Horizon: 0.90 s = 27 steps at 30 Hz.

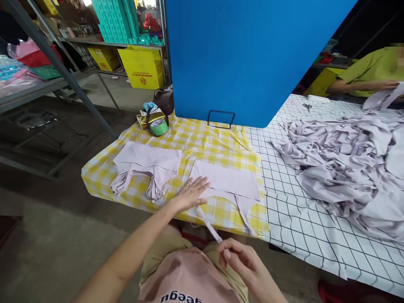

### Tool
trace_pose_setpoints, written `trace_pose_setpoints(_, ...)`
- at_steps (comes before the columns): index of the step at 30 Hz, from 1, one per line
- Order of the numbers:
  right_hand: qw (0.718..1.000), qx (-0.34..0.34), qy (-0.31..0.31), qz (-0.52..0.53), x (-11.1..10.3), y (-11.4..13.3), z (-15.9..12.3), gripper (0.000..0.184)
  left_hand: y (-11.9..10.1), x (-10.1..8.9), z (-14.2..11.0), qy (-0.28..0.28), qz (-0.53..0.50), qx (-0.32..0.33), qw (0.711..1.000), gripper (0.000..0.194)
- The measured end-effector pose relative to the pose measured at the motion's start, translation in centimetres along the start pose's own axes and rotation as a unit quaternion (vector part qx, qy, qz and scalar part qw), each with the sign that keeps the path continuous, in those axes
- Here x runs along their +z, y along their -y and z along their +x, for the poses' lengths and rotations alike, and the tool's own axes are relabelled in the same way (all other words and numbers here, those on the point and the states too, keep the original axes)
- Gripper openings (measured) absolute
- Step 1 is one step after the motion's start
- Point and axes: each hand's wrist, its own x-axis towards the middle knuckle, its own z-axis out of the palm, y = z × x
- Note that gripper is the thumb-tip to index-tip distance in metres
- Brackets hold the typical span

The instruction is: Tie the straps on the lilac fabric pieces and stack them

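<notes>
A pale lilac camisole-like garment [233, 181] lies flat on the yellow checked cloth [208, 143], its straps toward me. My left hand [192, 193] rests on the garment's left side, palm down with fingers stretched out. One strap [208, 225] runs from under that hand, over the table edge, to my right hand [241, 263], whose thumb and fingers are pinched on its end. The other strap [245, 216] lies loose on the cloth. To the left sits a neat stack of the same garments [148, 158], straps bunched at the near side.
A heap of lilac garments [344, 160] covers much of the white grid cloth [303, 227] at right, with scissors [307, 107] behind. A blue board [240, 59] stands at the back. Green tape [158, 127] lies back left. A co-worker [369, 73] handles fabric at far right.
</notes>
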Motion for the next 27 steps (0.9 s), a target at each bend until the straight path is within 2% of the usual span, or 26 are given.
trace_pose_setpoints(2,0.990,0.003,0.065,0.128,-0.5,1.4,0.4,0.028,-0.2,-0.3,0.0,0.007,-0.001,-0.005,1.000,0.062)
trace_pose_setpoints(4,0.974,-0.008,0.092,0.208,-1.1,2.2,1.1,0.029,-0.3,-0.5,0.1,0.014,-0.004,-0.012,1.000,0.061)
trace_pose_setpoints(5,0.970,-0.018,0.090,0.225,-1.3,2.3,1.6,0.030,-0.4,-0.6,0.1,0.016,-0.006,-0.014,1.000,0.061)
trace_pose_setpoints(7,0.971,-0.039,0.048,0.229,-1.9,2.3,2.9,0.031,-0.6,-0.8,0.2,0.018,-0.012,-0.020,1.000,0.060)
trace_pose_setpoints(10,0.982,-0.046,-0.049,0.176,-2.5,2.4,4.9,0.030,-1.3,-1.5,0.4,-0.007,-0.027,-0.035,0.999,0.052)
trace_pose_setpoints(12,0.987,-0.040,-0.090,0.124,-2.7,2.7,6.1,0.034,-2.3,-2.3,0.2,-0.068,-0.056,-0.043,0.995,0.040)
trace_pose_setpoints(15,0.992,-0.034,-0.103,0.058,-2.6,2.9,7.2,0.041,-4.4,-4.3,-0.5,-0.180,-0.142,-0.030,0.973,0.022)
trace_pose_setpoints(17,0.993,-0.031,-0.108,0.019,-2.4,2.8,7.6,0.042,-5.9,-5.6,-1.0,-0.212,-0.209,-0.014,0.955,0.016)
trace_pose_setpoints(21,0.989,-0.029,-0.132,-0.053,-2.0,2.3,8.0,0.038,-7.4,-7.0,-1.5,-0.189,-0.279,-0.007,0.942,0.015)
trace_pose_setpoints(27,0.981,-0.046,-0.135,-0.132,-2.0,1.5,8.4,0.033,-7.4,-6.7,-1.0,-0.181,-0.273,-0.016,0.945,0.020)
